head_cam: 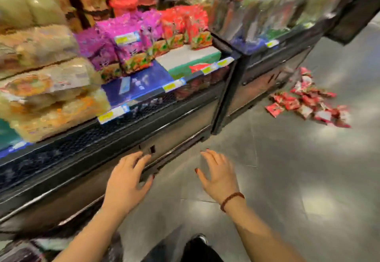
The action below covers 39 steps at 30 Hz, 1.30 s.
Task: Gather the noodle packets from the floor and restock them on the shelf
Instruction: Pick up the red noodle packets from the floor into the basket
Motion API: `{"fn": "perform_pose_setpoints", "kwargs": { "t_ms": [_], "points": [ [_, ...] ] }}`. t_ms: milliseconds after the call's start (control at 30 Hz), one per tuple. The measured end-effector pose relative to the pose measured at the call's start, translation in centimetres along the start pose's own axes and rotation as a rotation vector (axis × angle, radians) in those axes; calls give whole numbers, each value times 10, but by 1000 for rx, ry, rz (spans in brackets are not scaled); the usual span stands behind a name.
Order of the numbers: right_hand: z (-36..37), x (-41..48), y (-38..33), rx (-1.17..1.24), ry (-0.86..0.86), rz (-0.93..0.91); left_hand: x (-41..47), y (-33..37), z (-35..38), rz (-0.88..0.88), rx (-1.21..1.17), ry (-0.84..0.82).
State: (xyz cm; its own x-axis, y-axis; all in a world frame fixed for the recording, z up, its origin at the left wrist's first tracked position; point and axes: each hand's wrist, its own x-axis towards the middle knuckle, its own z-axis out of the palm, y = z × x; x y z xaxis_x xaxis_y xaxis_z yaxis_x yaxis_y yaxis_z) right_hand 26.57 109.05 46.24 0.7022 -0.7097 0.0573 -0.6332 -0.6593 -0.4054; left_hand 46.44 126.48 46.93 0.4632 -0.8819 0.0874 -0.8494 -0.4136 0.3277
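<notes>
Both hands empty and spread; noodle packets lie on the floor at 3 o'clock.
The left hand and right hand are at 6 o'clock, palms down, fingers straight and apart, holding nothing. The left hand is in front of the dark base panel of the shelf unit; contact cannot be determined. The right hand is over the floor and carries a red bracelet at the wrist. The red packets form a loose pile beside the unit's base, well apart from both hands. At 12 o'clock, the shelf holds red packets and purple packets, with a bare section in front.
</notes>
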Motion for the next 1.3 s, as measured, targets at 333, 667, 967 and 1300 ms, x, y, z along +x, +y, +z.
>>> {"fn": "perform_pose_setpoints", "kwargs": {
  "t_ms": [333,667,967,1300],
  "points": [
    [-108,-4,194,56,221,399,171,192,57,365,1,-86],
    [-171,65,320,-14,400,589,344,310,115,602,-7,-122],
    [-228,202,437,-75,396,662,539,396,156,718,-68,-173],
    [-269,289,589,-36,299,715,672,505,232,727,-69,-235]
  ]
}}
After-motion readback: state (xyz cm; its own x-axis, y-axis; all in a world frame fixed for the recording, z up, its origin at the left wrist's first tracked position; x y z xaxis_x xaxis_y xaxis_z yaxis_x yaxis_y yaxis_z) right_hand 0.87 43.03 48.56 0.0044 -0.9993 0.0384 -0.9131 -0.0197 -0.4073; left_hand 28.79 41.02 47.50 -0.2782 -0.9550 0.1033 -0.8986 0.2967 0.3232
